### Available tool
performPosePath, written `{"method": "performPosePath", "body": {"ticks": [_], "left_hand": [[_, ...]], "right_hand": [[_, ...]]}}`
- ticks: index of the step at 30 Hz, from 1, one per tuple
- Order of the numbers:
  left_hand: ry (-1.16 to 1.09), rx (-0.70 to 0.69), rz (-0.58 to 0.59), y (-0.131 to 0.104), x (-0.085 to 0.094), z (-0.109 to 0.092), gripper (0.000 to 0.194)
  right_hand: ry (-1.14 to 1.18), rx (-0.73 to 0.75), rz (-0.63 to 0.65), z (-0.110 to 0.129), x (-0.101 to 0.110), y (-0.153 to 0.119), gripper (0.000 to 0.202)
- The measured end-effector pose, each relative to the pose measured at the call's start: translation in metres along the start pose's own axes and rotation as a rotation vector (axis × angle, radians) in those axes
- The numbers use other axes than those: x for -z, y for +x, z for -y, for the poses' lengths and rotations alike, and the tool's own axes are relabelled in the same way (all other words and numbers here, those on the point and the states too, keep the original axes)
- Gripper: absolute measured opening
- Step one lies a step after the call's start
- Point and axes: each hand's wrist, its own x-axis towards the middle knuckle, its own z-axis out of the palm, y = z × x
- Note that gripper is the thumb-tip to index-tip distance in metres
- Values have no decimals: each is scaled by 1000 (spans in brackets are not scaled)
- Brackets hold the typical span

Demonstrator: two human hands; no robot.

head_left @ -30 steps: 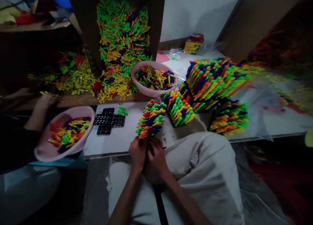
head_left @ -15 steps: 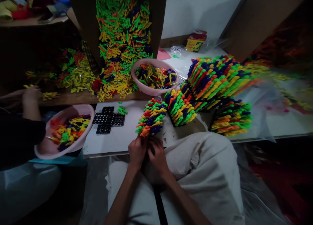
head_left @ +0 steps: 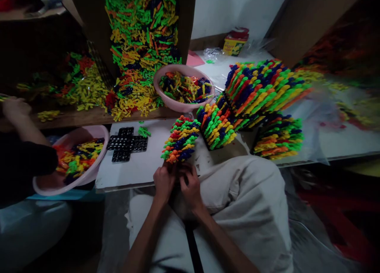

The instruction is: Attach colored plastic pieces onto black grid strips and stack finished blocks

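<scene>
A cluster of colourful plastic figures (head_left: 181, 140) stands in rows at the front edge of the white board (head_left: 130, 176). Right below its near end are both hands, close together. The fingers of my left hand (head_left: 164, 181) are bent in against the underside of the cluster. My right hand (head_left: 190, 186) has curled fingers at the same dark underside. What the fingertips hold is hidden in shadow. Left of the cluster lies a black cross-shaped grid piece (head_left: 127, 144), with small green figures (head_left: 144, 131) beside it.
A pink bowl (head_left: 184, 107) of mixed figures stands behind, another pink bowl (head_left: 99, 168) at left near a co-worker's hand (head_left: 17, 109). Finished-looking clusters (head_left: 264, 87) stand at right. Loose figures (head_left: 142, 47) spill from a box. A yellow tub (head_left: 233, 46) sits at the back.
The view has shifted slightly, moving most things a little left and up. My hands stay at the cluster's underside. The co-worker's hand has moved left.
</scene>
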Motion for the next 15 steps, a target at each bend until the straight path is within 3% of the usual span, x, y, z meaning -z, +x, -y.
{"method": "performPosePath", "body": {"ticks": [5, 8, 10, 12, 15], "left_hand": [[-11, -2, -12, -4, -3, -4, 28], [-173, 20, -77, -6, -15, 8, 31], [-348, -5, -138, -9, -27, 20, 33], [-491, -55, -242, -17, -36, 32, 35], [-586, -4, -303, -34, -35, 43, 29]], "right_hand": [[68, -42, -61, 27, 18, 3, 22], [103, 64, -132, 48, 45, 36, 21], [69, 197, -151, 61, 64, 89, 19], [-68, 289, -90, 74, 79, 161, 17], [-562, 276, 83, 83, 83, 276, 19]]}}
